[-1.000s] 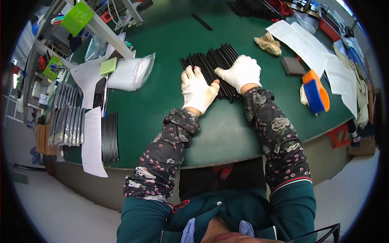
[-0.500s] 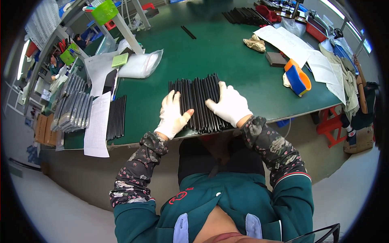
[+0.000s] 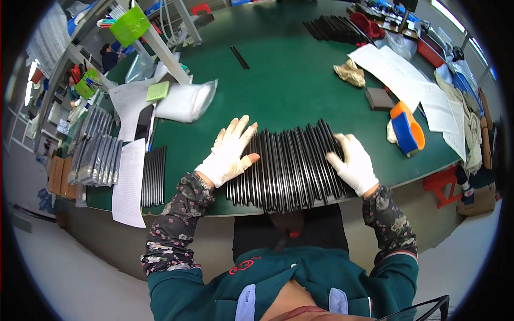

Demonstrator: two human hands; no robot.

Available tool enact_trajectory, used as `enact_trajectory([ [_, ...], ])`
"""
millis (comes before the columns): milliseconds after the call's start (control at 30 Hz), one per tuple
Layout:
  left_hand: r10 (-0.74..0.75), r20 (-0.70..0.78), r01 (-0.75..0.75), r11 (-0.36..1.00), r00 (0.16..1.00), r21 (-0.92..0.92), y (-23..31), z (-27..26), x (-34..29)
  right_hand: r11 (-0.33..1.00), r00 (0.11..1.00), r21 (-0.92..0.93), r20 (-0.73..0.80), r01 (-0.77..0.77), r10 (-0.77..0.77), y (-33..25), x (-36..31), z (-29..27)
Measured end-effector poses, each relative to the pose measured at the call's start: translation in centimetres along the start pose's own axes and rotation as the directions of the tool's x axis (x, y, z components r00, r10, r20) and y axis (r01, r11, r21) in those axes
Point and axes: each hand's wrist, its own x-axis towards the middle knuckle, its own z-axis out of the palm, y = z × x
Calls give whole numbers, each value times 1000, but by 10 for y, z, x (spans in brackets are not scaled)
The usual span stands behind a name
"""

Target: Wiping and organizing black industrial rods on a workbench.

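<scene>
A wide row of thin black rods [image 3: 289,171] lies side by side near the front edge of the green table. At its left end, my left hand [image 3: 227,155], in a white glove with some bare fingertips, rests with fingers spread and the thumb on the outermost rods. My right hand [image 3: 354,167], gloved in white too, is at the right end, its slightly blurred fingers bent and apart beside the last rods. Neither hand grips anything. A smaller neat row of black rods [image 3: 154,176] lies farther left, beside a printed sheet [image 3: 128,184].
Two loose rods [image 3: 240,58] lie farther back on the table [image 3: 278,91]. To the right are an orange and blue tape roll [image 3: 408,128], a dark block [image 3: 379,99] and papers [image 3: 393,75]. Bagged packs [image 3: 99,160] stand at left; a clear plastic bag [image 3: 187,101] lies behind my left hand.
The rods have fanned out from a narrow bunch into a wider row. My right hand has moved right, away from my left hand. The whole view has shifted slightly.
</scene>
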Motion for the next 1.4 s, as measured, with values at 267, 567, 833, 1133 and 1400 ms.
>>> enact_trajectory([
  [267,-92,-61,91,996,994,-13,-37,31,33,999,996,17,-83,29,-27,19,34,0],
  [567,-523,-146,528,849,840,-3,-135,28,211,994,997,72,19,-77,75,31,53,11],
  [833,-773,-318,832,541,550,122,-179,46,260,994,995,69,54,-84,80,38,66,18],
  [1133,-727,-128,737,658,675,154,-106,30,220,999,998,15,-34,-44,44,29,37,7],
  [1400,-772,223,670,630,596,391,-83,18,195,999,991,-10,-128,36,-37,30,11,-4],
])
